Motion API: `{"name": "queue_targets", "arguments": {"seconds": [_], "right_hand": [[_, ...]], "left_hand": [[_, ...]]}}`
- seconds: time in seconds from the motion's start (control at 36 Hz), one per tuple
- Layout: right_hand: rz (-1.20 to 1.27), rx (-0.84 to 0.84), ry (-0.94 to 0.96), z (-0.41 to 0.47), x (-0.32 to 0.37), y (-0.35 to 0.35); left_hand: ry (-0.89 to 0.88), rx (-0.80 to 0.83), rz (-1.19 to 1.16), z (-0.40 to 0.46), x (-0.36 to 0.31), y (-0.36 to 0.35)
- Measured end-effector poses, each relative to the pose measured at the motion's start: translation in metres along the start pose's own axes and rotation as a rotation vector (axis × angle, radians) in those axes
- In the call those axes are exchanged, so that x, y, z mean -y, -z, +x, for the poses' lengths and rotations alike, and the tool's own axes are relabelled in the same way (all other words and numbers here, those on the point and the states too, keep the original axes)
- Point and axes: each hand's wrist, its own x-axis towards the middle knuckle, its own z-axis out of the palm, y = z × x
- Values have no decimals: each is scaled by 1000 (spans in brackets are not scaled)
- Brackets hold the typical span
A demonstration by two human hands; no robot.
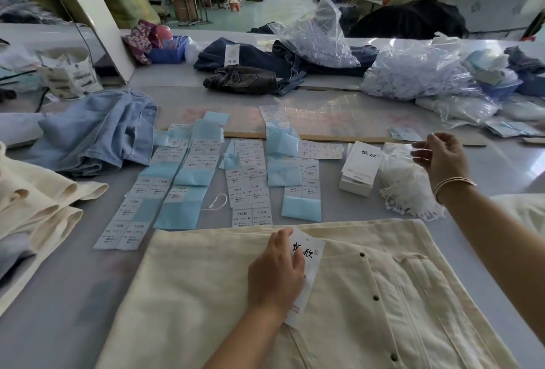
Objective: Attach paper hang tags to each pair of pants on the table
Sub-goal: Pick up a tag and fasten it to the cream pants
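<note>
The left hand point(275, 272) holds a white paper hang tag point(305, 268) flat against the cream pants point(339, 303) spread on the near tabletop point(73, 295), its grip curled over the tag's edge. Further right, the right hand point(442, 159) pinches a thin clear fastener loop point(420, 151) above the white pile of loops point(408, 185). Tagging looks mid-step; next that loop must probably thread through the tag's hole and the pants.

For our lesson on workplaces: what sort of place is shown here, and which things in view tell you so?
Probably a garment factory's finishing and packing area. Size-label sheets cover the table, a stack of hang tags stands beside a heap of white tag strings, and cream pants lie ready for tagging.
</note>
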Motion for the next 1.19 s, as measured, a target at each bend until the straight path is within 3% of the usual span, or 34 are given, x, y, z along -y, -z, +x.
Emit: {"name": "queue_targets", "arguments": {"seconds": [0.06, 0.14, 0.22, 0.31, 0.47, 0.56, 0.64, 0.75, 0.83, 0.94, 1.06, 1.19], "right_hand": [[-202, 13, 30, 6, -4, 1], [-862, 138, 82, 13, -16, 9], [-1370, 283, 24, 12, -22, 18], [-1618, 363, -65, 9, -28, 23], [-1509, 377, 22, -2, -32, 16], [-1433, 339, -39, 4, -31, 13], [-1510, 339, -94, 10, -26, 17], [-1524, 325, -12, 13, -20, 20], [-1223, 284, -89, 8, -20, 13], [-662, 260, -451, -4, -20, 5], [-382, 268, -655, -6, -12, 5], [-197, 242, -668, -3, -4, 14]], "left_hand": [[2, 4, -1, 0, 0, 0], [4, 11, 0, 0, 0, 1], [5, 7, -6, 0, -1, 1], [7, 6, -4, 0, -1, 2], [6, 6, -11, 0, -1, 2], [8, 3, -22, 0, -1, 2], [11, 6, -27, 0, -1, 2], [14, 6, -31, 0, -1, 2], [13, 5, -25, 0, -1, 2], [7, -1, -36, -1, -2, 3], [8, 0, -35, 0, -2, 4], [17, -2, -40, 0, -2, 3]]}}
